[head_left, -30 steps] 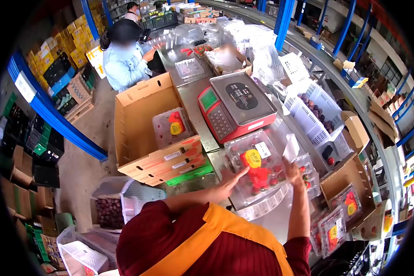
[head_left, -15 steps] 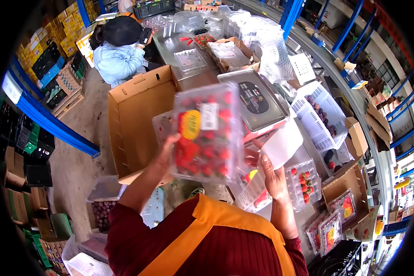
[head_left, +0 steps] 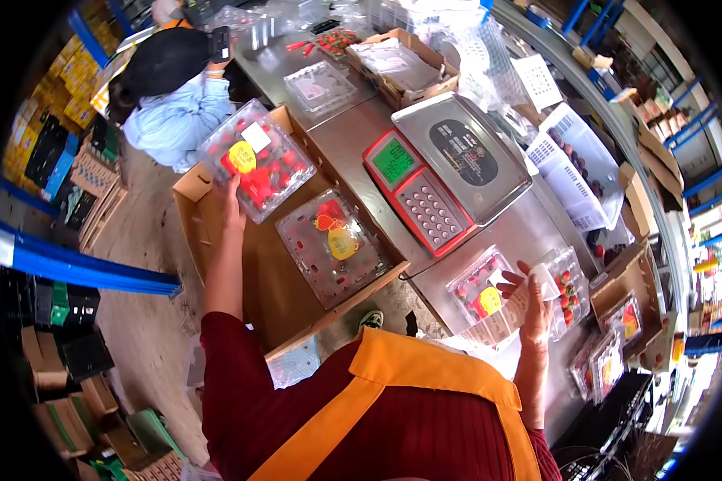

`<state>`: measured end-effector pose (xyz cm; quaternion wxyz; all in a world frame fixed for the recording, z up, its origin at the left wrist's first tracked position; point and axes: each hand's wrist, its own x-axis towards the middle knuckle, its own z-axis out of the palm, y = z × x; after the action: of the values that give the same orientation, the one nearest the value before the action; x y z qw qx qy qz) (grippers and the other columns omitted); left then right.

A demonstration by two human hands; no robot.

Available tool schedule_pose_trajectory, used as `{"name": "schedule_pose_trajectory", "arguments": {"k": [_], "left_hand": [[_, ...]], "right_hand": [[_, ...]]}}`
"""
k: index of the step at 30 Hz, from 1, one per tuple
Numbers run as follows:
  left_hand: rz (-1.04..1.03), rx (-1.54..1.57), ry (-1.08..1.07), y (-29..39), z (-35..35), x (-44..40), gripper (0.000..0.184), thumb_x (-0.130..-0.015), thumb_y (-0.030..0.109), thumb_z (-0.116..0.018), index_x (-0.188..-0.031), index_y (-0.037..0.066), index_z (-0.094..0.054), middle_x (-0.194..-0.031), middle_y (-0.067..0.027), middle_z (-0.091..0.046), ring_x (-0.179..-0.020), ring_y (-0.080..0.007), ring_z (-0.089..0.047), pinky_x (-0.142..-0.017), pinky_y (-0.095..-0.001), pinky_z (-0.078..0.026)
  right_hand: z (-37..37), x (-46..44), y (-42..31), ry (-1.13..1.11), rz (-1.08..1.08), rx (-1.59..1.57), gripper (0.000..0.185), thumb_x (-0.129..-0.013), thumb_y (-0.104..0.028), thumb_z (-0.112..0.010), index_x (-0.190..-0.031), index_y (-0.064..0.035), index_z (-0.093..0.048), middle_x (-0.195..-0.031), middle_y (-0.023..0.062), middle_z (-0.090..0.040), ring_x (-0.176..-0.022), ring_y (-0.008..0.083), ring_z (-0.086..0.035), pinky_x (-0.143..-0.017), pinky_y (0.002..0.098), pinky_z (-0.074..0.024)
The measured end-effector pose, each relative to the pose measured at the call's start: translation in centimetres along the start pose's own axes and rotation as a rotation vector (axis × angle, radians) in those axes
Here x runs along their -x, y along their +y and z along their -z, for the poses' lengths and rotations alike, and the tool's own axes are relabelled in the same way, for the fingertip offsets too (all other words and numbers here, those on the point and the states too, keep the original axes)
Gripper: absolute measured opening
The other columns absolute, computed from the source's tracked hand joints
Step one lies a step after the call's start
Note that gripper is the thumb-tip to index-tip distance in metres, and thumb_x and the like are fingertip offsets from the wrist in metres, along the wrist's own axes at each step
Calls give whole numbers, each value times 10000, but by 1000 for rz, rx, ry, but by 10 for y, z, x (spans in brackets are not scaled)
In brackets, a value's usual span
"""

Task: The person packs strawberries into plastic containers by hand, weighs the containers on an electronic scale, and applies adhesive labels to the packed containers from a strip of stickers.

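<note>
On the left side, over the far-left part of the large cardboard box [head_left: 321,321], the left hand [head_left: 231,210] is holding the strawberry pack [head_left: 285,172] by its near edge. The fingers of this hand are gripping the edge, but the part under the pack is hiding, so I cannot tell how the fingertips are pressing. This pack is tilting a little, and it is showing a yellow and red sticker and a white label. Inside the large box, nearer and to the right of the held pack, a second pack [head_left: 333,250] is lying flat. On the right, the right hand [head_left: 535,311] is hovering over the near part of the metal surface [head_left: 354,135], with its fingers spreading apart. A pale paper strip [head_left: 493,326] is curving beside this hand; whether the fingers are pinching it, I cannot tell. Below the fingers, to the left, a third pack [head_left: 473,280] is resting on the surface, and just to the right of the hand an unlabelled pack [head_left: 568,301] is showing red strawberries. Between the large box and the white crate [head_left: 569,180], the red scale [head_left: 425,204] is standing with its green display glowing and its plate carrying nothing. At the far left, a person [head_left: 176,112] in a black cap and light blue clothes is holding a phone [head_left: 220,46].
</note>
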<state>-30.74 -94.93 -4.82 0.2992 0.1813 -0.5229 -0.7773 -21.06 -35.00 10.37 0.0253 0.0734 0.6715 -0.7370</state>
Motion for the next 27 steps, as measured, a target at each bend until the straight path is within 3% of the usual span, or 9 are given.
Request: {"name": "schedule_pose_trajectory", "arguments": {"k": [2,5,10,15,16,19,22,23,27], "left_hand": [[-16,-54,7,-18,-1,-2,763,-811,236,-686,-1430,82,-269,-1348,-100,-437,-1180,-232,-485,-986,-400,-420],[333,110,-120,-32,1,10,725,-809,240,-690,-1405,69,-316,-1339,-90,-453,-1174,-230,-490,-986,-400,-419],[539,0,-177,-33,-11,9,630,-840,495,-580,-1294,70,-486,-1230,-67,-568,-1092,-195,-560,-948,-346,-445],[578,-250,-54,-46,-9,-38,650,-808,572,-565,-1246,92,-545,-1188,-54,-607,-1050,-209,-593,-913,-356,-466],[398,-418,-66,-55,1,-49,655,-805,573,-562,-1241,85,-546,-1177,-63,-611,-1011,-219,-601,-870,-364,-479],[337,-1002,29,-52,4,-51,630,-809,533,-578,-1212,50,-552,-1130,-78,-620,-907,-224,-616,-771,-376,-502],[-327,-1028,194,-53,-12,-35,425,-898,321,-590,-1134,-30,-556,-1062,-99,-621,-889,-218,-606,-759,-372,-505],[-563,-716,112,-28,-65,16,361,-936,264,-567,-1114,-49,-555,-1055,-121,-617,-961,-223,-590,-818,-370,-492],[-132,-470,-822,11,-224,190,240,-967,132,-502,-1166,4,-545,-1061,-63,-612,-939,-140,-585,-838,-276,-462]], "right_hand": [[10,6,-6,103,10,88,497,-957,-385,-484,-1242,20,-526,-983,179,-664,-827,221,-667,-734,314,-510],[24,14,-11,196,54,57,499,-947,-378,-504,-1256,14,-515,-996,175,-665,-825,225,-667,-737,320,-505],[60,19,-2,342,12,-27,487,-958,-369,-493,-1286,-10,-506,-1028,185,-655,-802,217,-662,-739,317,-519],[86,27,2,411,50,-58,485,-960,-366,-484,-1298,-19,-500,-1060,181,-638,-824,225,-653,-723,324,-512],[94,28,4,396,46,-109,485,-960,-366,-482,-1296,-16,-502,-1062,185,-633,-822,234,-652,-723,328,-511],[117,47,1,447,40,-256,537,-959,-389,-472,-1340,-11,-445,-1101,216,-617,-846,284,-657,-734,352,-519],[131,69,-16,426,39,-224,550,-968,-398,-441,-1343,2,-393,-1153,257,-593,-890,346,-661,-739,390,-544],[141,76,-15,399,14,-255,545,-972,-396,-427,-1334,10,-386,-1171,267,-584,-902,362,-661,-735,401,-553],[165,94,2,329,-12,-123,465,-960,-357,-456,-1247,8,-459,-1105,227,-627,-858,285,-670,-720,363,-547]]}}
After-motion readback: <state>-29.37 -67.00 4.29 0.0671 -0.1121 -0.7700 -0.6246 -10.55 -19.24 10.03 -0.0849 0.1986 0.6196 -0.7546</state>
